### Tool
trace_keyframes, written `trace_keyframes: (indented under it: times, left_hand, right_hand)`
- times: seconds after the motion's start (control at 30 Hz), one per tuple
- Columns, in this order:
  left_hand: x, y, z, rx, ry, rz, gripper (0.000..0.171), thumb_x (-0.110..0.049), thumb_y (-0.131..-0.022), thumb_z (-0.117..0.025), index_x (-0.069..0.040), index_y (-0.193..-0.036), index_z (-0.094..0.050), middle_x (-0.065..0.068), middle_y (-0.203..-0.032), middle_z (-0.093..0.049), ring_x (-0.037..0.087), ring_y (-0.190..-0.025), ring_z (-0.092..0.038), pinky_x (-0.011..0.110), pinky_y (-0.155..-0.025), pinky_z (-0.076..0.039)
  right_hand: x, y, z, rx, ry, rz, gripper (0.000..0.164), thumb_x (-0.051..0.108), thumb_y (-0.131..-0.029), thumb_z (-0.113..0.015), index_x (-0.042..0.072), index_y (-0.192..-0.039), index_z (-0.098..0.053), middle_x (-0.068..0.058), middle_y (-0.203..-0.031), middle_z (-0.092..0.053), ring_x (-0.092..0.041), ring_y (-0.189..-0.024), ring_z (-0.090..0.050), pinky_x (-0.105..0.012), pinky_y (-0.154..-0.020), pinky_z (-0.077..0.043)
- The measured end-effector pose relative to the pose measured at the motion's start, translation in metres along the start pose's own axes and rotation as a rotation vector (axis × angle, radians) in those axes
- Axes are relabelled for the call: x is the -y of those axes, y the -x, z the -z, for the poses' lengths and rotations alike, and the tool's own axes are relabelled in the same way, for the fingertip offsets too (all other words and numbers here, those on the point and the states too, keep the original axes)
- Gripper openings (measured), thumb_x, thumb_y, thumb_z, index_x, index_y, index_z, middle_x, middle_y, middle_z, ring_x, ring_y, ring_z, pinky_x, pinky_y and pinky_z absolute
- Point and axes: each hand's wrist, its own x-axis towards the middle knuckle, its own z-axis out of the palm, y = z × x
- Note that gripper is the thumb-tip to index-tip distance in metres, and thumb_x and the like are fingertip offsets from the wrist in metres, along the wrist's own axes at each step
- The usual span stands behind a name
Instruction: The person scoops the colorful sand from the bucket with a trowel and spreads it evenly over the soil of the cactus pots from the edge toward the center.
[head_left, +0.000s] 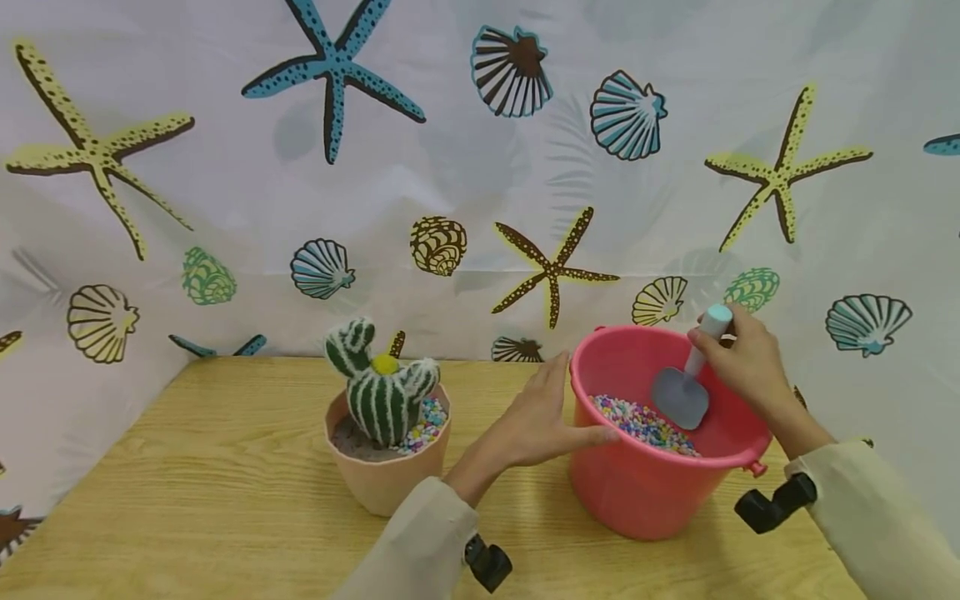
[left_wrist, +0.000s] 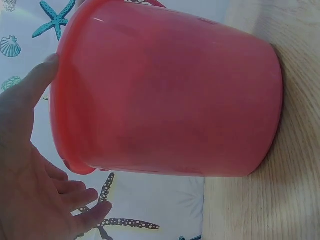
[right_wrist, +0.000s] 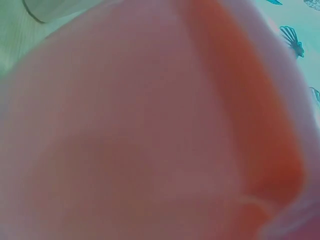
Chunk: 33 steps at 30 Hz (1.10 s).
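Note:
A pink bucket (head_left: 637, 492) stands on the right, with many small coloured pebbles (head_left: 645, 425) inside. My right hand (head_left: 742, 354) pinches the handle of a small toy shovel (head_left: 681, 398), whose grey blade points down into the bucket above the pebbles. At the bucket's left side, my left hand (head_left: 536, 421) is spread, its thumb touching the rim; the left wrist view shows the same hand (left_wrist: 35, 165) with loosely extended fingers beside the bucket (left_wrist: 165, 95). In the right wrist view the blurred bucket wall (right_wrist: 125, 110) fills most of the frame, hiding the hand.
A peach pot (head_left: 382, 483) stands left of the bucket, holding a knitted cactus (head_left: 384, 408) with a yellow top. Brown filling and some coloured pebbles (head_left: 427, 425) surround the cactus. Behind the wooden table (head_left: 225, 500) hangs a cloth (head_left: 390, 192) printed with shells and starfish.

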Motion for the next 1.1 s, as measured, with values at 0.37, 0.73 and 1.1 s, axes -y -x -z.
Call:
trace_keyframes:
  times: [0.37,0.73,1.1]
  left_hand:
    - [-0.006,0.002,-0.005,0.000,-0.012,0.001,0.114,-0.055,-0.074,-0.075,-0.012,-0.154,-0.005,0.007,-0.160,-0.016,0.027,-0.145,-0.023,0.050,-0.109,-0.035]
    - [-0.004,0.002,-0.003,-0.016,0.041,-0.029,0.114,-0.050,-0.073,-0.078,-0.014,-0.154,-0.007,0.007,-0.157,-0.022,0.026,-0.141,-0.031,0.049,-0.108,-0.036]
    - [-0.005,-0.001,-0.006,-0.013,0.045,-0.031,0.113,-0.050,-0.073,-0.078,-0.017,-0.155,-0.007,0.007,-0.156,-0.024,0.026,-0.141,-0.031,0.050,-0.106,-0.038]
  right_hand:
    - [0.005,-0.002,-0.017,0.052,-0.167,0.014,0.031,0.014,-0.096,-0.057,-0.008,-0.115,-0.047,-0.027,-0.109,-0.056,-0.036,-0.106,-0.058,-0.044,-0.093,-0.051]
    - [0.010,-0.006,-0.019,0.154,-0.530,0.003,0.032,0.017,-0.098,-0.052,-0.007,-0.118,-0.043,0.012,-0.096,-0.061,0.002,-0.084,-0.064,-0.019,-0.073,-0.055]
    - [0.001,-0.004,-0.009,-0.015,-0.095,-0.017,0.043,0.027,-0.097,-0.056,-0.008,-0.121,-0.047,-0.029,-0.116,-0.059,-0.043,-0.104,-0.062,-0.040,-0.083,-0.056]
